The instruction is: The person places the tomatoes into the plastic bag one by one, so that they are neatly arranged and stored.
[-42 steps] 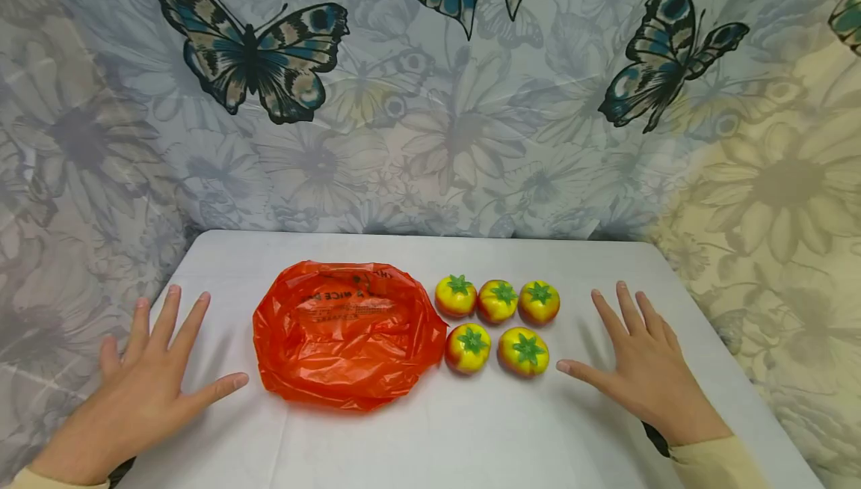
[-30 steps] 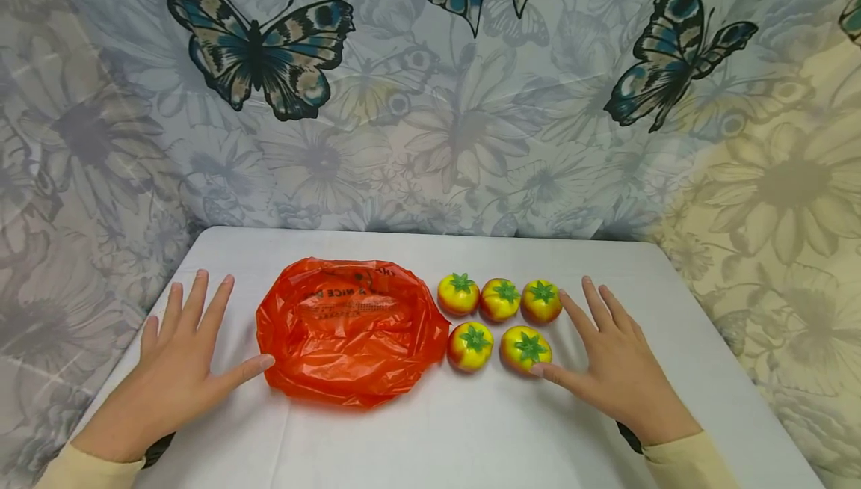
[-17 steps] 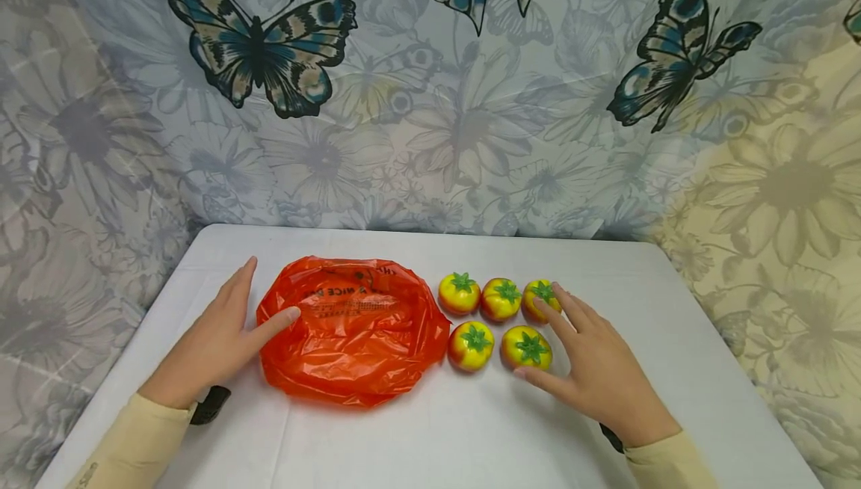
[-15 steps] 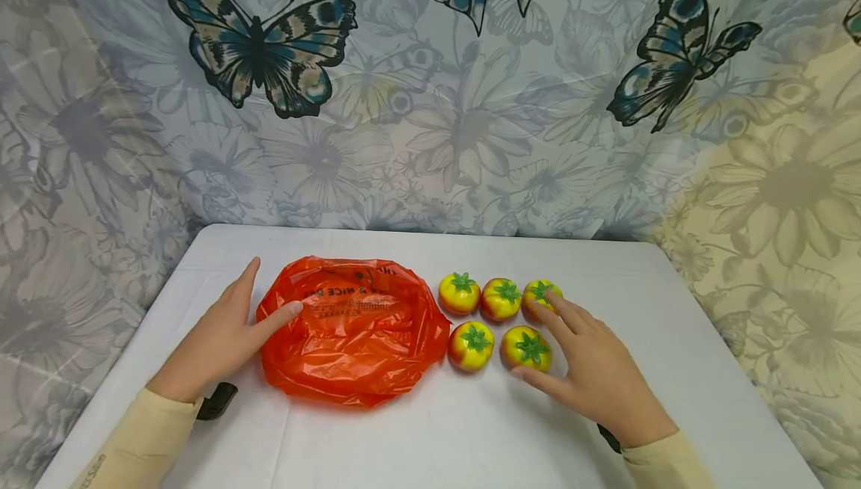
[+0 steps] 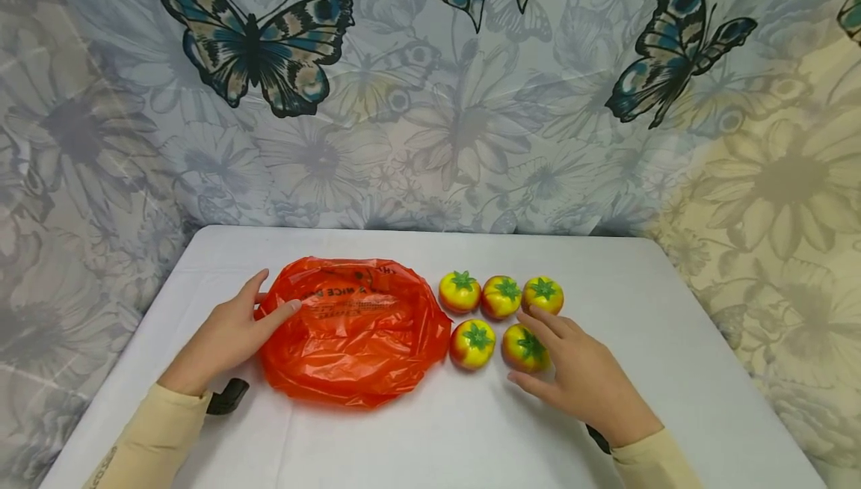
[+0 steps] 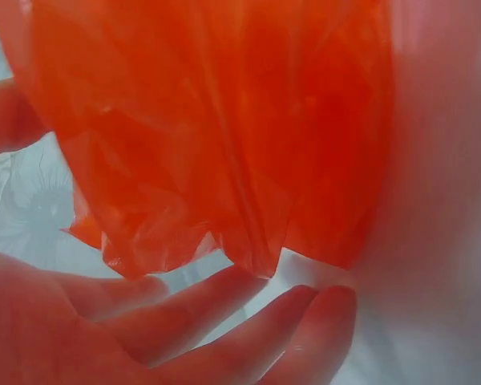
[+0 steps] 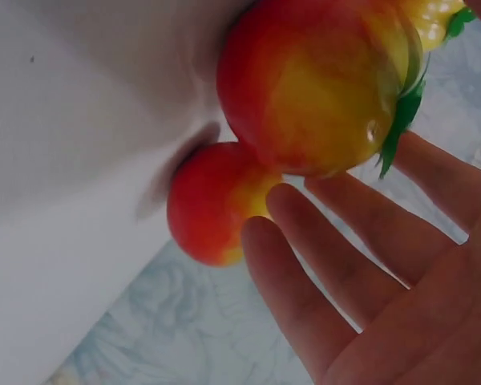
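Across the surface (image 5: 403,448), the left hand (image 5: 220,343) had reached the red bag (image 5: 356,351), the right hand (image 5: 584,375) a fruit (image 5: 521,352), wide grips bringing both within grasp.

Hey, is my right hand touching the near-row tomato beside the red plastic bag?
Apart: the head view shows the right hand clear of that tomato, white tabletop between them.

Pale yellow sleeves (image 5: 155,429), dark lettering (image 5: 105,465) along the left one, end beside black wrist devices (image 5: 229,397).
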### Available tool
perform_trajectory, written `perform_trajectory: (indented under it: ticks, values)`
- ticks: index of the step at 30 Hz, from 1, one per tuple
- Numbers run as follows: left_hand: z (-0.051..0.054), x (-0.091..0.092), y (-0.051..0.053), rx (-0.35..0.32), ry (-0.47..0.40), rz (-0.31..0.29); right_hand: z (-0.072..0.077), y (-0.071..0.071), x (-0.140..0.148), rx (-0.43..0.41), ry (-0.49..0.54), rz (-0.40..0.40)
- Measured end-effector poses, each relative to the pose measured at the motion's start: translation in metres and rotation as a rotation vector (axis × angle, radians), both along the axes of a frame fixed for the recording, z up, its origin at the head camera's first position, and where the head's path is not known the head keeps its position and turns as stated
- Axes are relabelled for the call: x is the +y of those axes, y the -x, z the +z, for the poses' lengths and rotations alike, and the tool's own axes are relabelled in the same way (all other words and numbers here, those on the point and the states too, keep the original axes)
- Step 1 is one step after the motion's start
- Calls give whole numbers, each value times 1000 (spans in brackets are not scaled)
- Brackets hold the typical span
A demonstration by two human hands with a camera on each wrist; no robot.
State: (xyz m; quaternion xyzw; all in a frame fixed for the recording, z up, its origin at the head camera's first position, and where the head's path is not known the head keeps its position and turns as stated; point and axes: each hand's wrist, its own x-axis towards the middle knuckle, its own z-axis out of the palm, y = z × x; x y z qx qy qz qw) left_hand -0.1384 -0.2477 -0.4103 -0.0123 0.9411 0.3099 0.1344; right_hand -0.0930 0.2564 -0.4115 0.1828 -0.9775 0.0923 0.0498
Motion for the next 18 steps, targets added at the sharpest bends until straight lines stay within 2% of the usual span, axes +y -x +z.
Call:
perform_trajectory:
  ticks: [4, 11, 18]
  values:
    - [0, -3, -2, 6, -2, -22, -2, 2, -4, -26, -14, -20]
    - [-2, -5, -3, 26, -18, -25, -5, 6, -10, -13, -7, -23]
    - [-3, 3, -3, 45, -59, -37, -6, 9, -16, -60, -4, -64]
